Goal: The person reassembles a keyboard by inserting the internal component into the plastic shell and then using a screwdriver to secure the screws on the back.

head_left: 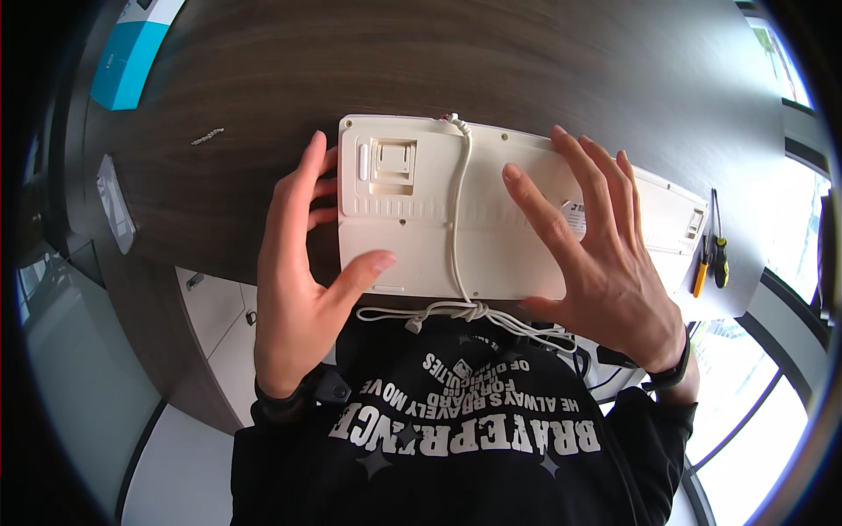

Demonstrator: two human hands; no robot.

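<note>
Both hands lie spread on an upturned cream keyboard [456, 210] on the dark desk [263, 79]. The left hand [298, 272], fingers apart, cups its left end, thumb pressed on the back. The right hand [596, 245] rests flat, fingers splayed, partly covering a small white label [574, 215]. The keyboard's cable [456, 307] trails between them. A blue-and-white box [132, 53] sits far beyond the left hand.

View: single head-worn fisheye | Facing: steeply down, close over dark brown wooden desk [263, 79] | Wearer's torso at 6 o'clock | Forearms enter from 6 o'clock | Edges bend toward rim
</note>
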